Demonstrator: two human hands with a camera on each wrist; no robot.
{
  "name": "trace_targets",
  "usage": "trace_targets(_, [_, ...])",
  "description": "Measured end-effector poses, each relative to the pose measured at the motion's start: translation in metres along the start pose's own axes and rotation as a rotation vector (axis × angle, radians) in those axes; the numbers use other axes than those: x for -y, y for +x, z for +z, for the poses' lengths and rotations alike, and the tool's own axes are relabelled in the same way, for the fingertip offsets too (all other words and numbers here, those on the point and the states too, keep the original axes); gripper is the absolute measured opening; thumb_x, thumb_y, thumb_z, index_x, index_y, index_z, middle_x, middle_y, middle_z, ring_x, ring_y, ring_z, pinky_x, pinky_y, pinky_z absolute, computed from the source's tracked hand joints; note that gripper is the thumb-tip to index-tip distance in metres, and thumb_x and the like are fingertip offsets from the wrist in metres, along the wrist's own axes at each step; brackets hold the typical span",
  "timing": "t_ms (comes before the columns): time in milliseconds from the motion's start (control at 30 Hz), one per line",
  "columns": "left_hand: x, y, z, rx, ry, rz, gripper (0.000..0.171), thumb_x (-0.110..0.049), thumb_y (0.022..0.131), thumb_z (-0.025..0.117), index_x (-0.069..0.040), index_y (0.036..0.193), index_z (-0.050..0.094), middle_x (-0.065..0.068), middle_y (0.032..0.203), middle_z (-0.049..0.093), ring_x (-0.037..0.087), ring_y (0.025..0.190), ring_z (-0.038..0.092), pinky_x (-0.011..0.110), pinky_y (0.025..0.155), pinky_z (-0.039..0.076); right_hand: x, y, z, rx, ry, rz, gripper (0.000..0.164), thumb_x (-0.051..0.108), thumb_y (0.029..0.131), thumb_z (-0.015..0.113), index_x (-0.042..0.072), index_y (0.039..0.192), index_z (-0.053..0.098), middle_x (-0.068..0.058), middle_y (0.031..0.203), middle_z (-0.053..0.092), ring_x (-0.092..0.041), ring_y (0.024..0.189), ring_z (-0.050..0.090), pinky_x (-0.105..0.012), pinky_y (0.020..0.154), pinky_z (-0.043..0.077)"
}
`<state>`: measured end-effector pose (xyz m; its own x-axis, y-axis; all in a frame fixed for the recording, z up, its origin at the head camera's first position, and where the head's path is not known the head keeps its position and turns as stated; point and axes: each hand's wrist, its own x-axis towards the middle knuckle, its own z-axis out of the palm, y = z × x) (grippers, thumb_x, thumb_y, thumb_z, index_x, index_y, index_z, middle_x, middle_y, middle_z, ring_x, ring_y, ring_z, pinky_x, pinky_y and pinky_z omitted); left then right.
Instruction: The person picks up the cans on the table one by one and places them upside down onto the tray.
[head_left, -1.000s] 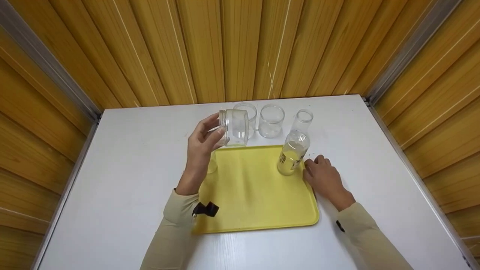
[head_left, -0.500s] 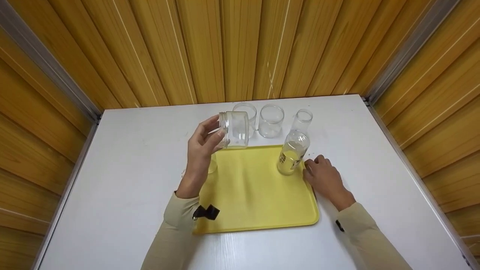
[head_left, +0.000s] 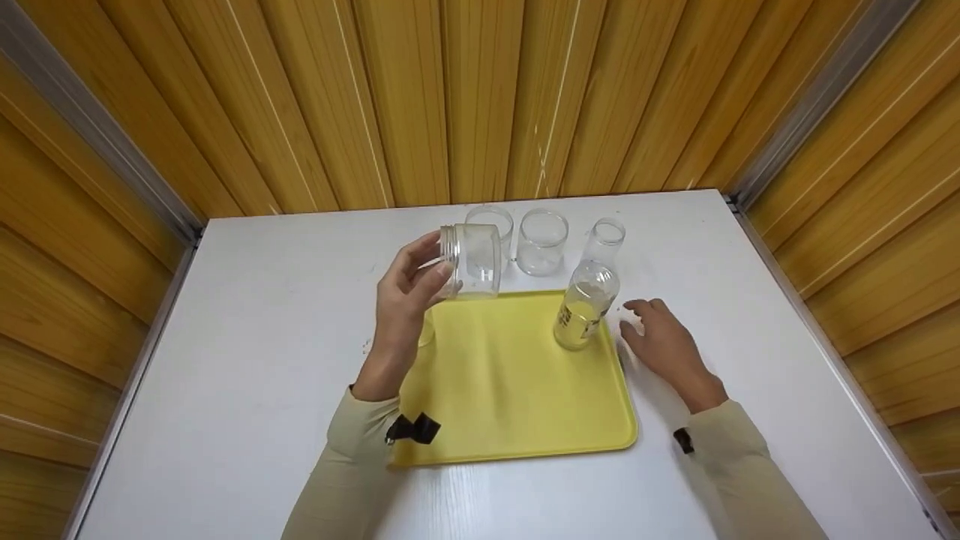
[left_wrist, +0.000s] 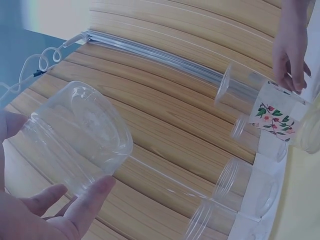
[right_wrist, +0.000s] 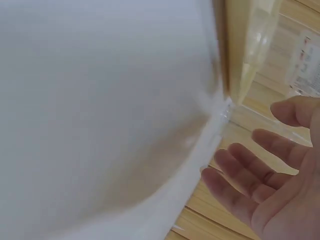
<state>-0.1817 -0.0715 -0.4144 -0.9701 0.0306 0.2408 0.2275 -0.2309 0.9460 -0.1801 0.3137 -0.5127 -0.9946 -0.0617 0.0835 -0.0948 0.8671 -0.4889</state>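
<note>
jar (head_left: 478, 259) sideways in left hand (head_left: 401, 306)

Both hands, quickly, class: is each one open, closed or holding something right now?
Left hand: holding a clear jar, turned on its side, by its threaded end.
Right hand: open, holding nothing, beside the yellow tray.

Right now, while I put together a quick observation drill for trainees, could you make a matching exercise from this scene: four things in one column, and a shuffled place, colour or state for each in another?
Things:
1. Tray
2. Left hand
3. Printed bottle
4. Right hand

Places, colours or states:
A. Stands upright on the tray
B. Holds nothing
C. Yellow
D. Grips a clear jar turned on its side

Pairs: 1-C, 2-D, 3-A, 4-B
</note>
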Motion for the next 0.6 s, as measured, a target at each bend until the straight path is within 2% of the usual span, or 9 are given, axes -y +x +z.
trace_targets(200, [-0.002, -0.002, 0.001, -0.003, -0.01, 0.001, 0.067, -0.032, 0.093, 0.069, -0.002, 0.151, 0.053, 0.017, 0.144, 0.058, 0.032, 0.127, 0.06, 0.044, 0.098, 0.057, 0.013, 0.007, -0.022, -0.187, 0.107, -0.042, 0.037, 0.01, 0.105, 0.062, -0.007, 0.138, 0.061, -0.028, 0.124, 0.061, -0.045, 0.114, 0.063, -0.059, 0.093, 0.053])
trace_targets(300, [-0.003, -0.003, 0.002, -0.001, -0.016, 0.003, 0.068, -0.032, 0.093, 0.069, -0.001, 0.151, 0.052, 0.017, 0.144, 0.058, 0.032, 0.127, 0.061, 0.046, 0.099, 0.057, 0.022, 0.009, -0.034, -0.255, 0.159, -0.064, 0.036, 0.007, 0.105, 0.061, -0.008, 0.138, 0.061, -0.027, 0.124, 0.061, -0.043, 0.113, 0.063, -0.058, 0.093, 0.054])
trace_targets(533, [-0.005, -0.005, 0.002, 0.01, -0.017, 0.007, 0.068, -0.031, 0.094, 0.069, -0.001, 0.152, 0.051, 0.017, 0.145, 0.057, 0.032, 0.127, 0.06, 0.046, 0.099, 0.057, 0.044, 0.01, -0.053, -0.332, 0.222, -0.109, 0.036, 0.004, 0.105, 0.062, -0.006, 0.139, 0.06, -0.023, 0.126, 0.061, -0.039, 0.116, 0.065, -0.053, 0.093, 0.056])
trace_targets(600, [-0.006, -0.006, 0.003, 0.013, -0.016, 0.012, 0.068, -0.031, 0.094, 0.068, -0.001, 0.152, 0.051, 0.017, 0.145, 0.057, 0.032, 0.127, 0.06, 0.046, 0.099, 0.057, 0.048, 0.009, -0.056, -0.343, 0.229, -0.125, 0.036, 0.004, 0.104, 0.063, -0.005, 0.139, 0.06, -0.021, 0.127, 0.061, -0.037, 0.117, 0.065, -0.044, 0.093, 0.057])
